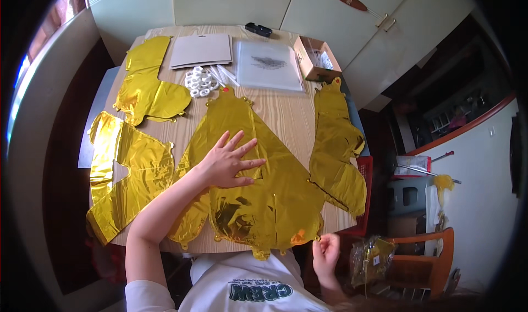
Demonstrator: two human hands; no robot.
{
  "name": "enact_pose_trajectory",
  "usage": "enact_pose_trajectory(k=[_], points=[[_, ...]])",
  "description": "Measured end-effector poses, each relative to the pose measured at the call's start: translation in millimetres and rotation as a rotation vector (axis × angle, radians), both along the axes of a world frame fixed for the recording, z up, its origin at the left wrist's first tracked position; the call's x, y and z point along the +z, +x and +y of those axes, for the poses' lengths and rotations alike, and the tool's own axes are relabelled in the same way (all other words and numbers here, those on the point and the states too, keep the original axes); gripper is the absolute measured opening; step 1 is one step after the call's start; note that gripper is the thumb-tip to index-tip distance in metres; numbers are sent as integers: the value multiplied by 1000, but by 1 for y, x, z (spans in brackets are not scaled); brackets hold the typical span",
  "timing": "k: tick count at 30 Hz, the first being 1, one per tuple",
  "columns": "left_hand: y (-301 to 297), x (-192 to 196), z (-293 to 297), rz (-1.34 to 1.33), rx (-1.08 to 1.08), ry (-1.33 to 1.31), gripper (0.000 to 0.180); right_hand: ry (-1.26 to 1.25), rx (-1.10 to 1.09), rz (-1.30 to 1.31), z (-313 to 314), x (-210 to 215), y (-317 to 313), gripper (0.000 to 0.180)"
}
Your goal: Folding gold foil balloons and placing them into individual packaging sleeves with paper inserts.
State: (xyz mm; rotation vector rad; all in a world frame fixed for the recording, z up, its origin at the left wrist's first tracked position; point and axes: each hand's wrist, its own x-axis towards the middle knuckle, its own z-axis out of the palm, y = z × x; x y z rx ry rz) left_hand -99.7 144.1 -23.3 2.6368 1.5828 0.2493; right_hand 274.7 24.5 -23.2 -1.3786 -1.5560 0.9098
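A large gold foil balloon [286,194], flat and uninflated, lies in the middle of the table and reaches its near edge. Spread flat on its upper part is my left hand [226,162], fingers apart. At the balloon's lower right corner, my right hand [326,252] is closed, pinching a small tab at its edge. More flat gold balloons lie around it: an L-shaped balloon [146,86] at the far left, a crumpled, shiny balloon [140,172] at the near left, and a long balloon [335,147] on the right.
Across the back of the wooden table [280,111] are grey cardboard sheets [202,51], white ribbon rolls [201,81], white sticks [224,74], a clear plastic sleeve [269,64], an open cardboard box [317,59] and a black object [258,29]. An orange chair [434,257] stands at lower right.
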Motion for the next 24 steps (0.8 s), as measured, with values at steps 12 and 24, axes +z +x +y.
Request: enact_pose_trajectory(k=[12, 24], points=[[-3, 2, 0, 28, -10, -13, 61, -673, 1, 539, -17, 4, -22, 11], [-3, 0, -1, 14, -8, 14, 65, 467, 451, -213, -4, 10, -113, 19]])
